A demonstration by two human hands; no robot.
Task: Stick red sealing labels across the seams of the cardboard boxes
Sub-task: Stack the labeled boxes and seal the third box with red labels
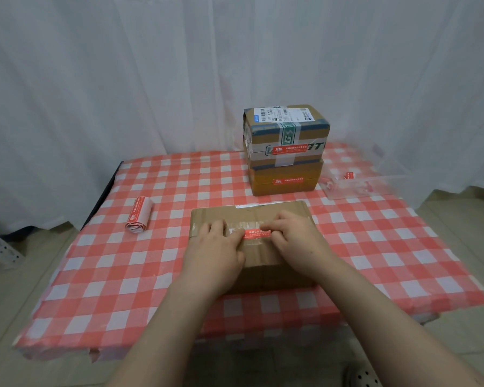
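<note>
The cardboard box in hand lies at the near middle of the table, square to the person, so that its taped seam runs from 9 to 3 o'clock under both hands; the red label lies on that taped band on the box top, its length along 9 to 3 o'clock, between the two hands.

The left hand lies nearly flat, fingers fairly straight, and presses the label's 9 o'clock end; it has hold of nothing, and its weight likely steadies the box as well. The right hand is more bent, its forefinger and thumb set at the label's 3 o'clock end; I cannot tell whether they pinch that end or press it down. Working from both ends probably keeps the label taut and free of wrinkles.

At 12 to 1 o'clock from this box stand two stacked boxes: the upper box and the lower box; each has a red label on its near face, so they seem done and set out of the way. The label strip, loosely rolled, lies at 9 to 10 o'clock, within the left hand's reach; a clear tray at 2 o'clock holds small red scraps, perhaps peeled backings.
</note>
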